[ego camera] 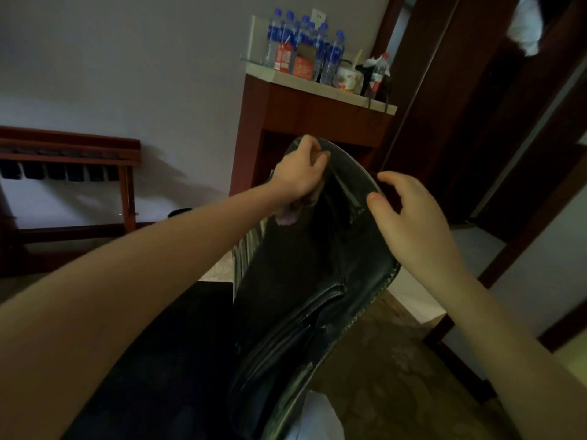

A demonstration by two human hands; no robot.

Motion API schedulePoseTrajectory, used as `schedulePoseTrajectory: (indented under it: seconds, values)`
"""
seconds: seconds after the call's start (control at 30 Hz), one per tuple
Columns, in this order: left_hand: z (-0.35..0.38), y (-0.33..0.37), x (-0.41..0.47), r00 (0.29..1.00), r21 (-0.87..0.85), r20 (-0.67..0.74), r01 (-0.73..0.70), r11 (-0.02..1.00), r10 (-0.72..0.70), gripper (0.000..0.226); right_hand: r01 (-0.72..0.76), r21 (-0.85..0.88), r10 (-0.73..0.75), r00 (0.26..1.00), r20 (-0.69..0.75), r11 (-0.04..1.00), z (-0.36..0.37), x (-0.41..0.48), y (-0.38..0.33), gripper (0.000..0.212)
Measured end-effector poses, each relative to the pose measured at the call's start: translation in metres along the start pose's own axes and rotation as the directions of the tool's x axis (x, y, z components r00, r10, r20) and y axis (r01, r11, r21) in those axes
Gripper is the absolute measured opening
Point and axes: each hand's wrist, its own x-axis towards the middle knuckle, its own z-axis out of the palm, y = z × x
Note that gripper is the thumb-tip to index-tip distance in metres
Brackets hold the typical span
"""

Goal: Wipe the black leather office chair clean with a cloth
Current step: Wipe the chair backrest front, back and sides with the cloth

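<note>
The black leather office chair (301,274) fills the middle of the view, its backrest seen from above with worn, cracked seams. My left hand (298,176) grips a small pale cloth (287,215) and presses it on the top left of the backrest. Only a crumpled bit of the cloth shows below the palm. My right hand (409,217) sits at the backrest's right edge with fingers spread and loosely bent, thumb touching the rim; it holds nothing.
A wooden cabinet (305,112) behind the chair carries several water bottles (305,36), cartons and a cup. A wooden luggage rack (70,154) stands at the left wall. Dark door frames (460,90) rise on the right. Patterned carpet (397,360) lies below.
</note>
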Motion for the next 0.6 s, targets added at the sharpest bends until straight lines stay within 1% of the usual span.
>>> schedulePoseTrajectory:
  seconds: [0.07, 0.17, 0.2, 0.27, 0.3, 0.37, 0.43, 0.6]
  values:
    - [0.002, 0.002, 0.020, 1.000, 0.004, -0.025, -0.018, 1.000, 0.018, 0.025, -0.067, 0.077, 0.067, 0.998, 0.005, 0.995, 0.004, 0.000, 0.002, 0.026]
    - [0.017, -0.006, 0.038, 0.999, -0.017, -0.028, 0.028, 0.999, -0.029, 0.026, -0.086, 0.046, 0.087, 0.996, -0.011, 0.995, 0.008, -0.002, 0.005, 0.038]
    - [0.025, -0.011, 0.039, 0.998, -0.037, -0.047, 0.047, 0.998, -0.049, 0.027, -0.086, 0.041, 0.087, 0.996, -0.018, 0.995, 0.008, -0.002, 0.004, 0.040]
    - [0.040, -0.023, 0.040, 0.990, -0.069, -0.130, 0.045, 0.997, -0.053, 0.031, -0.093, 0.053, 0.095, 0.995, -0.023, 0.994, 0.009, -0.002, 0.004, 0.047]
    - [0.045, -0.028, 0.040, 0.985, -0.060, -0.167, 0.034, 0.998, -0.043, 0.033, -0.099, 0.055, 0.100, 0.995, -0.024, 0.994, 0.009, -0.002, 0.003, 0.050]
    - [0.048, -0.028, 0.035, 0.980, -0.048, -0.197, 0.009, 0.999, -0.018, 0.033, -0.093, 0.050, 0.095, 0.995, -0.031, 0.994, 0.010, -0.001, 0.002, 0.044]
    - [0.047, -0.020, 0.025, 0.981, -0.044, -0.196, -0.024, 0.999, 0.015, 0.032, -0.103, 0.053, 0.105, 0.994, -0.033, 0.993, 0.010, 0.001, 0.001, 0.042]
    - [0.043, 0.000, -0.029, 0.974, -0.072, -0.157, -0.174, 0.982, 0.161, 0.030, -0.133, 0.121, 0.140, 0.989, -0.048, 0.984, 0.009, -0.002, 0.000, 0.034]
